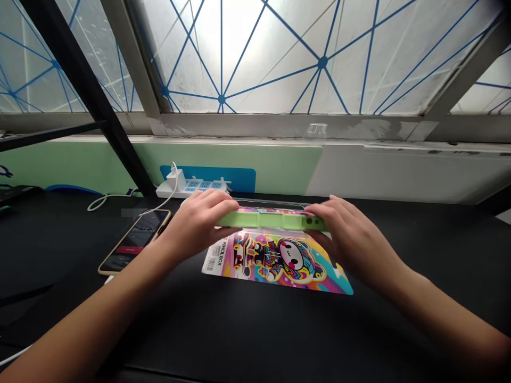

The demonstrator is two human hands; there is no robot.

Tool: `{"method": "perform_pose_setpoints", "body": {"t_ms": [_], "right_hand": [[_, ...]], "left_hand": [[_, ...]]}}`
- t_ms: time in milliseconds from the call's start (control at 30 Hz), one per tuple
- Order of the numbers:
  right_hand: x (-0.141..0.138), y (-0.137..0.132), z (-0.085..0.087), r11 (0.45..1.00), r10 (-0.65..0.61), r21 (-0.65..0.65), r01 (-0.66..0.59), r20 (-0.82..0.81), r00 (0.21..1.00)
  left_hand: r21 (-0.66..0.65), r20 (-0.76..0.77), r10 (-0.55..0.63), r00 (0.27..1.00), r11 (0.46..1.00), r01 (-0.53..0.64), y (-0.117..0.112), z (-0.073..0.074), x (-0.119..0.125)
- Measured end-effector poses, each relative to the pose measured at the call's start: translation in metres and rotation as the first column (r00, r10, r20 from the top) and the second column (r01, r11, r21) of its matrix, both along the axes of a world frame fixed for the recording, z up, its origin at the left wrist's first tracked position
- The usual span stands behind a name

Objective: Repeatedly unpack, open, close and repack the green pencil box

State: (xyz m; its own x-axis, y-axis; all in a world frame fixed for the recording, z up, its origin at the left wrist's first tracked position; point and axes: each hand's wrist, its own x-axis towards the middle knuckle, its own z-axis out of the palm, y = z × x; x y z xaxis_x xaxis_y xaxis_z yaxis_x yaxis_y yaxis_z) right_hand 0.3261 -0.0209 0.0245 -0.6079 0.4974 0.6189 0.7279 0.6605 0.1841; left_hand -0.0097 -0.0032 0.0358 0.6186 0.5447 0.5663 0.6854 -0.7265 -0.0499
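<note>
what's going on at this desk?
A person is holding a narrow light-green case edge-on, the left hand gripping one end and the right hand the other. Just on the near side of it, a colourful card printed "PENCIL BOX" seems to lie on the black desk. A phone with its screen lit lies beyond the left forearm, and a white power strip with a charger plugged in sits at the back.

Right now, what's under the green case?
The near part of a colorful PENCIL BOX card shows below it, over the black desk. The green case and right hand cover some of the rest. Can't tell whether case and card touch.
</note>
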Motion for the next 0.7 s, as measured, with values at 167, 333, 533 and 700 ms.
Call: {"method": "perform_pose_setpoints", "body": {"t_ms": [167,333,533,700], "right_hand": [[0.025,-0.049,-0.028,0.995,0.097,-0.012,-0.097,0.049,0.994],[0.029,-0.054,-0.055,0.974,0.216,-0.08,-0.213,0.027,0.976],[0.029,-0.047,-0.049,0.926,0.114,-0.34,-0.162,-0.157,0.981],[0.035,-0.045,-0.052,0.838,0.026,-0.531,-0.127,-0.193,0.981]], "left_hand": [[-0.013,-0.057,-0.138,0.989,0.99,0.138,-0.044,-0.028,-0.012],[-0.24,0.017,-0.128,0.992,0.962,0.129,-0.051,-0.06,-0.022],[-0.583,0.119,0.001,0.993,0.81,0.069,-0.041,-0.056,-0.027],[-0.664,0.119,0.047,0.992,0.747,0.045,-0.042,-0.05,-0.028]]}}
